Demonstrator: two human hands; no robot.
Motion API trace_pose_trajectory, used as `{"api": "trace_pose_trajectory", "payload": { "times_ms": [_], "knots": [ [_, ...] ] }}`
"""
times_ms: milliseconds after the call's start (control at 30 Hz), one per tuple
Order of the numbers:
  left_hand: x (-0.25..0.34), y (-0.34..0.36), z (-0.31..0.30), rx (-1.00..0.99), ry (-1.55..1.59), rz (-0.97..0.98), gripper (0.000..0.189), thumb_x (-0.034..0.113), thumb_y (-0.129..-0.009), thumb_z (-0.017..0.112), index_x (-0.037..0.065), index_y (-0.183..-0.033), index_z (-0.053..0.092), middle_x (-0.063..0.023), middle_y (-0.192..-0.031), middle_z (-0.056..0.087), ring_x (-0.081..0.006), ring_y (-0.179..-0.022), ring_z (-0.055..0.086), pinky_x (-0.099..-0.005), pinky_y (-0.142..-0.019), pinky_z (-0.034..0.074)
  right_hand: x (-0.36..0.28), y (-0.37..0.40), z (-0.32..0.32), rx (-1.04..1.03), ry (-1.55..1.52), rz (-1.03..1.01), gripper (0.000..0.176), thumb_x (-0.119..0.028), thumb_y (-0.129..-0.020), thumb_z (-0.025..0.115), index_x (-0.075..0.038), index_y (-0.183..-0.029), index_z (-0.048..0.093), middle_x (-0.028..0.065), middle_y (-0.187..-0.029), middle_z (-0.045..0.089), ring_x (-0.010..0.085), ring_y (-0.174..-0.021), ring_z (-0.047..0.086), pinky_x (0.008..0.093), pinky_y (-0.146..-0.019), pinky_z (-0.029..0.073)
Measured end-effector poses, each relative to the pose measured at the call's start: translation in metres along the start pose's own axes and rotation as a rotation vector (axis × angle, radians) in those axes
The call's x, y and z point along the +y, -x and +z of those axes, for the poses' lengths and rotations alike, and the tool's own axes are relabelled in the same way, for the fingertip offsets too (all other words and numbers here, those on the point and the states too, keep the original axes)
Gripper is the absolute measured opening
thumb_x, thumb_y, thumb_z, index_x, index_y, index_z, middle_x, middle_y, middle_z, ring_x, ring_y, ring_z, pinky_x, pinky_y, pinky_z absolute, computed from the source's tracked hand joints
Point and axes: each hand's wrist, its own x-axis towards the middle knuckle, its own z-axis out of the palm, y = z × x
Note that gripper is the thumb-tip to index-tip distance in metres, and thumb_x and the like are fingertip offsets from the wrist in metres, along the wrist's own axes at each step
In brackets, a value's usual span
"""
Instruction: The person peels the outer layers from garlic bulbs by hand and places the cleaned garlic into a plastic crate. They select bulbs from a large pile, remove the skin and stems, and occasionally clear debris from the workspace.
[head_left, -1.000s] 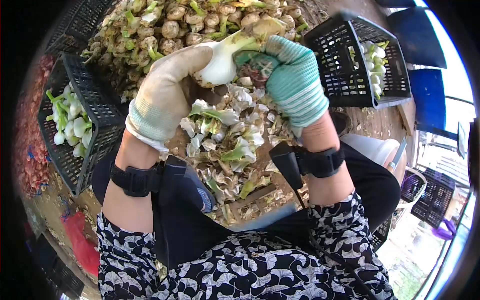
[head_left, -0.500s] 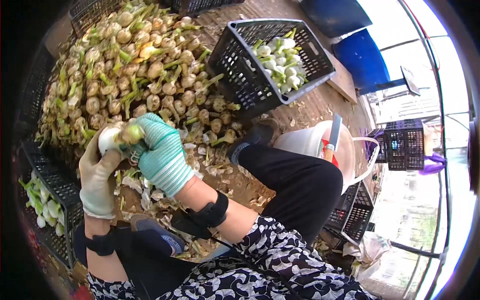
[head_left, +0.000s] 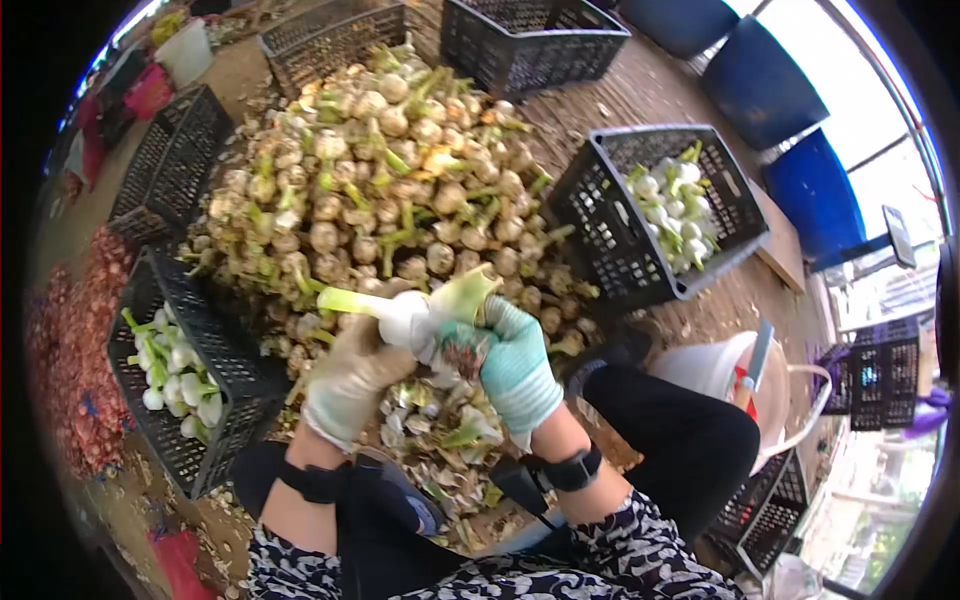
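A white garlic bulb with a pale green stem pointing left is gripped by my left hand, which wears an off-white glove. My right hand, in a mint-green glove, is closed on the bulb's outer skin. This skin is peeled partly away to the right, with its green leafy end up and a dirty, rooty part below. Whether it still joins the bulb is hard to make out. Behind both hands rises a big heap of unpeeled garlic.
Peeled garlic lies in a black crate at right and another crate at left. A white bucket with a knife on it stands by my right knee. Peelings cover the ground between my feet. Blue barrels stand behind.
My view has swung, so the heap and crates appear farther right and lower. My right hand has drawn outer skin rightward off the bulb, baring its white side and stem.
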Motion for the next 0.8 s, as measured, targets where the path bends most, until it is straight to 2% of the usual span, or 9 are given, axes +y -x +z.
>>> {"api": "trace_pose_trajectory", "payload": {
  "times_ms": [100,167,267,300,367,467,567,733,800],
  "knots": [
    [-0.002,-0.002,-0.010,0.014,-0.040,0.027,0.069,0.004,-0.069,0.076,0.001,-0.129,0.042,-0.0060,-0.108,0.058,-0.0167,-0.097,0.057,-0.0279,-0.081,0.050,0.013,-0.002,0.008,-0.048,0.347,-0.241,0.015,0.008,-0.078,0.061,0.000,-0.091,0.060,0.0019,-0.081,0.061,0.0087,-0.078,0.056,0.0257,-0.068,0.048],
    [0.009,0.000,-0.008,0.050,0.012,-0.041,0.064,0.001,-0.068,0.074,-0.002,-0.126,0.044,-0.0088,-0.106,0.059,-0.0169,-0.094,0.059,-0.0283,-0.079,0.050,0.000,-0.017,-0.002,0.045,-0.096,0.047,0.017,0.013,-0.078,0.053,0.001,-0.089,0.059,0.0054,-0.081,0.062,0.0134,-0.075,0.059,0.0281,-0.068,0.050],
    [0.011,0.002,-0.005,-0.136,-0.076,-0.151,0.063,0.003,-0.068,0.073,-0.003,-0.125,0.046,-0.0092,-0.105,0.061,-0.0177,-0.089,0.061,-0.0288,-0.077,0.051,0.021,-0.045,-0.027,0.307,0.103,0.075,0.022,0.014,-0.078,0.045,0.002,-0.091,0.058,0.0112,-0.086,0.063,0.0183,-0.074,0.061,0.0295,-0.068,0.052],
    [0.003,0.000,-0.009,-0.177,0.030,-0.118,0.064,0.002,-0.069,0.072,-0.001,-0.127,0.045,-0.0091,-0.107,0.061,-0.0174,-0.090,0.061,-0.0285,-0.078,0.051,0.089,-0.065,-0.067,-0.118,-0.803,0.077,0.023,0.008,-0.079,0.049,0.002,-0.098,0.060,0.0151,-0.089,0.065,0.0176,-0.079,0.062,0.0302,-0.070,0.052],
    [0.001,-0.003,-0.015,-0.215,0.024,-0.111,0.066,0.001,-0.069,0.070,0.000,-0.129,0.044,-0.0090,-0.108,0.061,-0.0175,-0.093,0.061,-0.0286,-0.080,0.050,0.078,-0.040,-0.051,-0.066,0.773,0.001,0.021,-0.002,-0.079,0.057,-0.001,-0.099,0.062,0.0183,-0.090,0.066,0.0218,-0.080,0.064,0.0318,-0.074,0.051],
    [0.016,0.002,-0.009,-0.209,0.052,-0.113,0.076,0.005,-0.062,0.072,0.003,-0.133,0.042,-0.0068,-0.113,0.059,-0.0195,-0.101,0.058,-0.0287,-0.087,0.046,0.088,-0.042,-0.074,-0.254,1.416,0.302,0.019,-0.009,-0.075,0.064,-0.005,-0.094,0.065,0.0142,-0.087,0.066,0.0169,-0.073,0.057,0.0291,-0.072,0.048],
    [0.021,0.005,-0.013,-0.198,-0.019,-0.091,0.081,0.003,-0.060,0.070,0.003,-0.135,0.039,-0.0075,-0.116,0.058,-0.0203,-0.104,0.057,-0.0314,-0.092,0.043,0.096,-0.032,-0.083,-0.391,1.117,-0.088,0.042,-0.005,-0.084,0.061,-0.007,-0.126,0.052,0.0033,-0.109,0.062,0.0137,-0.079,0.056,0.0273,-0.070,0.049],
    [0.010,0.000,-0.012,-0.099,-0.025,0.033,0.077,0.006,-0.065,0.064,0.002,-0.136,0.037,-0.0097,-0.121,0.054,-0.0210,-0.108,0.055,-0.0319,-0.095,0.042,-0.011,-0.010,0.000,-0.285,-0.145,0.285,0.062,-0.001,-0.084,0.062,-0.006,-0.139,0.035,0.0115,-0.126,0.050,0.0121,-0.097,0.055,0.0207,-0.078,0.047],
    [0.006,0.000,-0.011,-0.066,0.045,0.056,0.070,0.009,-0.070,0.062,0.002,-0.135,0.039,-0.0094,-0.121,0.054,-0.0207,-0.107,0.055,-0.0313,-0.094,0.043,0.011,-0.005,0.022,-0.130,0.344,-0.138,0.059,0.001,-0.080,0.066,-0.003,-0.133,0.041,0.0095,-0.118,0.056,0.0160,-0.099,0.057,0.0269,-0.083,0.048]
  ]
}}
